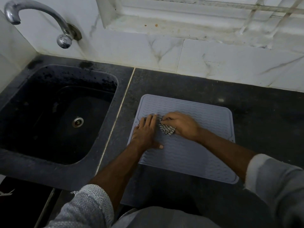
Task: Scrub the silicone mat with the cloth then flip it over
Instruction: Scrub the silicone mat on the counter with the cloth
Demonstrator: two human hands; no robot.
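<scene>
I see one grey ribbed silicone mat (pixel 194 150), rounded corners, lower centre on speckled dark counter (pixel 255 116). My right hand (pixel 182 125) clutches one checked cloth (pixel 166 127); my left hand (pixel 145 132) presses flat, fingers straight. One black sink (pixel 54 112), one chrome tap (pixel 39 20), upper left.

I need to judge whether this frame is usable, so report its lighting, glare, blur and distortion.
Head view: dim and grey overall, with the sink nearly black; a small glare spot sits on the countertop and highlights on the tap; wide-angle bending curves the counter edges; the right sleeve is soft, while the mat, the cloth and both hands, left hand and right hand, read clearly.
</scene>
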